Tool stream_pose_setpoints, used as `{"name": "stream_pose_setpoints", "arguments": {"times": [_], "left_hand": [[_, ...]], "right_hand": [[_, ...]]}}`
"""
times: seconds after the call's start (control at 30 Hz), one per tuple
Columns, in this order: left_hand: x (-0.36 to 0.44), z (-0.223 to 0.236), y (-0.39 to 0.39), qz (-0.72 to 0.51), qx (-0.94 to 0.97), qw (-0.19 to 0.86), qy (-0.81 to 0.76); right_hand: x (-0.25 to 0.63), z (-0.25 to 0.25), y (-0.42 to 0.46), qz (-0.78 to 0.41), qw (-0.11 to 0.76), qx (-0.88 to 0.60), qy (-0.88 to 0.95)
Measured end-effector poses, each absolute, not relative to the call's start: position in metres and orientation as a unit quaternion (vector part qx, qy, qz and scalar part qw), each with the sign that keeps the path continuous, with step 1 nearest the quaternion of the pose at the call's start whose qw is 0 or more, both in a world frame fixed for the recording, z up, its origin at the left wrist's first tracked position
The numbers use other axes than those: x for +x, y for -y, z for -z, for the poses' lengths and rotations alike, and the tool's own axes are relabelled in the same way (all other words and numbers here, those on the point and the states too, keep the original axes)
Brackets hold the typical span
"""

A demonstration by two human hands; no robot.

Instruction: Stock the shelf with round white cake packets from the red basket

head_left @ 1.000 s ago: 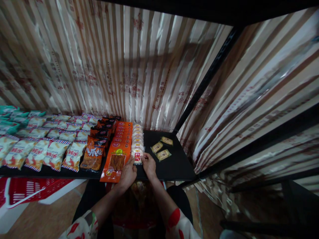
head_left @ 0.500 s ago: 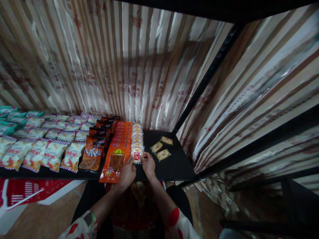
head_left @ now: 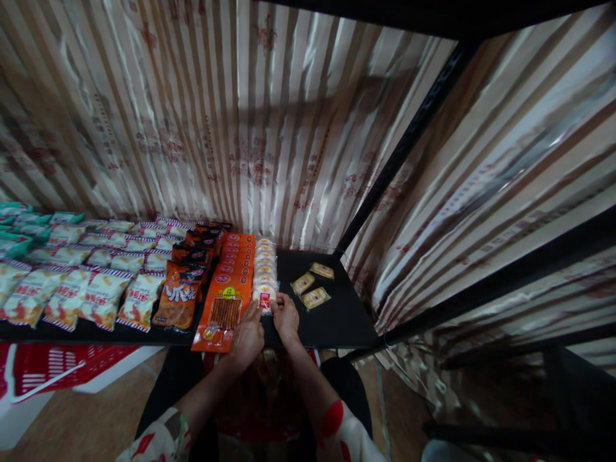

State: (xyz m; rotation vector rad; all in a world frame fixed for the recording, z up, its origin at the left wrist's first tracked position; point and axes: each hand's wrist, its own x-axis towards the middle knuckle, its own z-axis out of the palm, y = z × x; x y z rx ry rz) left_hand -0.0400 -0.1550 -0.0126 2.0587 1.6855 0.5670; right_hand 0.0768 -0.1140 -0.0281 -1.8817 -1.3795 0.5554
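Observation:
On the black shelf [head_left: 337,321], a row of pale snack packets [head_left: 265,269] runs back from the front edge. My left hand [head_left: 246,337] and my right hand [head_left: 286,317] both pinch the front packet [head_left: 264,297] of that row, fingers closed on its lower edge. An orange packet row [head_left: 230,292] lies just left of my left hand. Three small yellow packets [head_left: 312,285] lie loose to the right of my right hand.
Further left are dark orange bags [head_left: 185,289], white chip bags [head_left: 96,282] and green packets [head_left: 19,224]. A striped foil curtain [head_left: 240,128] backs the shelf. A black frame post [head_left: 399,154] stands at the right. A red basket [head_left: 52,369] sits on the floor.
Both hands have stayed on the front pale packet, shifting it slightly; the view moved a little.

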Motion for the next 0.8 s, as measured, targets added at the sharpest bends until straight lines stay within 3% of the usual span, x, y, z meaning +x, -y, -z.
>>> {"name": "stream_pose_setpoints", "arguments": {"times": [0.4,0.8], "left_hand": [[-0.041,0.016,0.158,-0.215,0.746,0.207,-0.595],[-0.044,0.017,0.194,-0.285,0.761,0.193,-0.550]], "right_hand": [[0.077,0.029,0.115,-0.221,0.369,-0.723,0.540],[0.074,0.039,0.152,-0.219,0.515,-0.656,0.506]]}}
